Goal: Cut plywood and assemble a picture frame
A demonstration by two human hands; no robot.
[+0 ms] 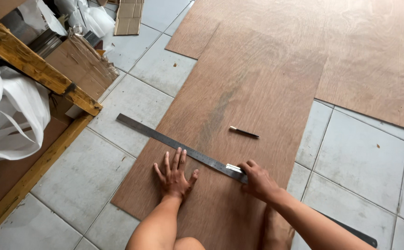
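Head view: tiled floor (132, 99) carries plywood (239, 106), thin, stiff and probably light, best lifted by its edges. Across it lies a long steel ruler (165, 138), rigid and likely slippery. Left hand (175, 175) presses flat, fingers spread, beside it; right hand (257, 179) pinches a small blade (234, 168) against the ruler. A pen (244, 132) lies near.

A long ruler (183, 149) lies slantwise across the plywood sheet (257, 92) at mid-frame. The left hand (175, 176) presses flat just below it; the right hand (257, 180) touches it further right. A pen (244, 132) lies above.
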